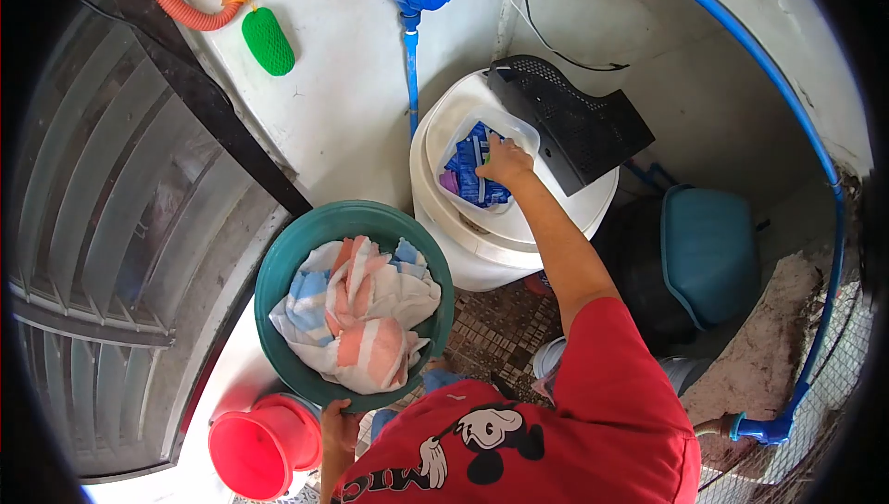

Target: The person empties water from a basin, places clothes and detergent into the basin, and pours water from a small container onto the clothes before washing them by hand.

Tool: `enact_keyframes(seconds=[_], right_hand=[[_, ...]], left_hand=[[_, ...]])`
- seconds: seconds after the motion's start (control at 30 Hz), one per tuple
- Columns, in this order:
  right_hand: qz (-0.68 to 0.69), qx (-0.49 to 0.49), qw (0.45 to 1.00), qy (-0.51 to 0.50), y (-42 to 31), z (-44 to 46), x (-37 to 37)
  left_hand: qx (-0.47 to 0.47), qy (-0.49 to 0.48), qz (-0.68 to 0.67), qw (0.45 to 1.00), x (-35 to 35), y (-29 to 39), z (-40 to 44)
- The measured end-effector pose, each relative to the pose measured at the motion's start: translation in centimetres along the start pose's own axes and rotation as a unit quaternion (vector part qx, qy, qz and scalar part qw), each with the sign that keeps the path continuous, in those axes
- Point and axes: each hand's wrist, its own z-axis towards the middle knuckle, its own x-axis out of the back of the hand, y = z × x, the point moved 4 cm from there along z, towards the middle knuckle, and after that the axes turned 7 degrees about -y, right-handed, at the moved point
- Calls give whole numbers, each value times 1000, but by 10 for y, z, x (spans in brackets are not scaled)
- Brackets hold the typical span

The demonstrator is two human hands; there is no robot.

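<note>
My right hand reaches into a white plastic tub standing on a round white lid. Its thumb and fingers close around one of the shiny blue packets that fill the tub. A purple item shows at the tub's left side. Low in the view, my left hand grips the near rim of a green basin; part of the hand is under the rim. Bunched white cloth with pink and blue bands lies in the basin.
The white lidded drum also bears a black perforated panel. A red bucket stands at lower left. To the right are a teal tub and a blue pipe. A green mesh sponge hangs on the wall.
</note>
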Motion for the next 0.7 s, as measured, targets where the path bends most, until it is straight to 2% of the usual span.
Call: enact_keyframes(seconds=[0.2,0.27,0.33,0.4,0.47,0.53,0.57,0.63,0.67,0.7], right_hand=[[-29,7,999,37,2,-29,19],[-24,54,994,89,3,-48,43],[-23,55,990,129,25,-52,64],[-15,-17,975,220,58,-50,87],[-20,-66,963,261,85,-48,99],[0,-99,972,214,112,-31,95],[1,-95,973,211,116,-29,89],[-179,-28,898,401,109,-35,84],[-179,-24,898,401,98,-39,85],[-121,37,903,411,76,-49,91]], left_hand=[[14,9,-12,1000,4,0,-3],[20,-14,-13,1000,5,-1,0],[1,-19,4,1000,1,2,-4],[1,-20,13,1000,3,2,-3],[17,-9,12,1000,-7,4,-6],[6,3,17,1000,-6,3,-6],[3,-7,11,1000,-8,2,-3],[0,-11,4,1000,-8,4,-5],[2,-22,4,1000,-13,4,-4],[4,-33,5,999,-16,4,-5]])
